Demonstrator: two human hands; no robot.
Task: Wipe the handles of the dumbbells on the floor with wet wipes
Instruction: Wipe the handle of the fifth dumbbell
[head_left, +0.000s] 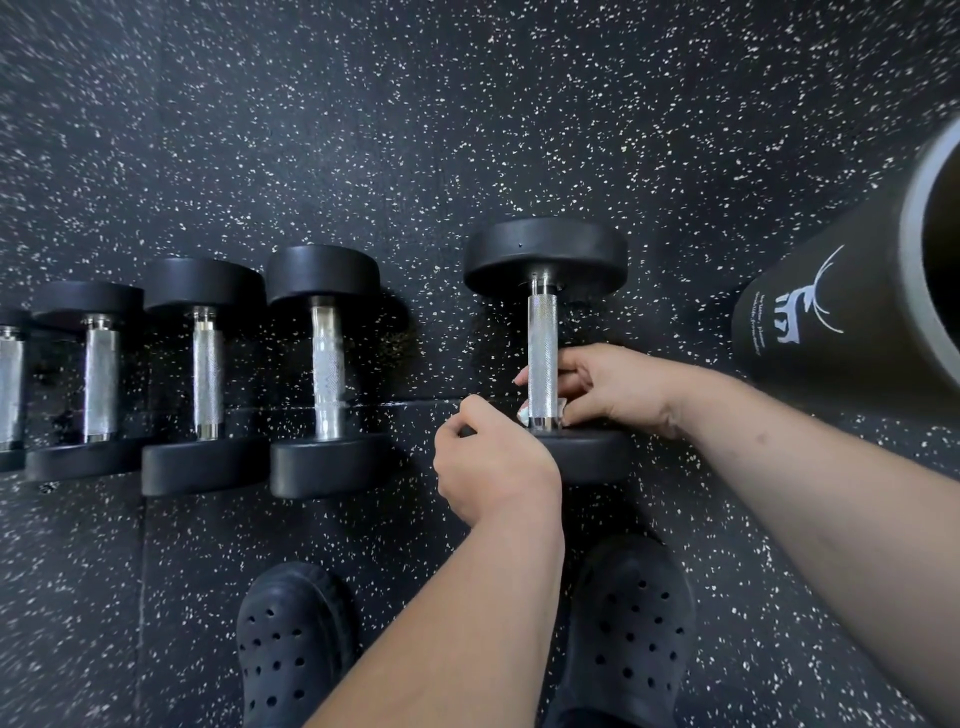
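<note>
Both hands meet at the near end of the rightmost dumbbell. The right hand curls its fingers round the bottom of the knurled handle, pressing a scrap of white wet wipe against the steel. The left hand sits just left of that spot with fingers curled; whether it pinches the wipe or only steadies the near head I cannot tell. Both forearms reach forward from below, wrists bent slightly down. I judge the wiping of this handle has only started, since most of the bar above the fingers is bare; the next move calls for sliding the wipe toward the far head. Left of this dumbbell lie other dumbbells in a row on the speckled floor, and a black cylinder stands to its right.
</note>
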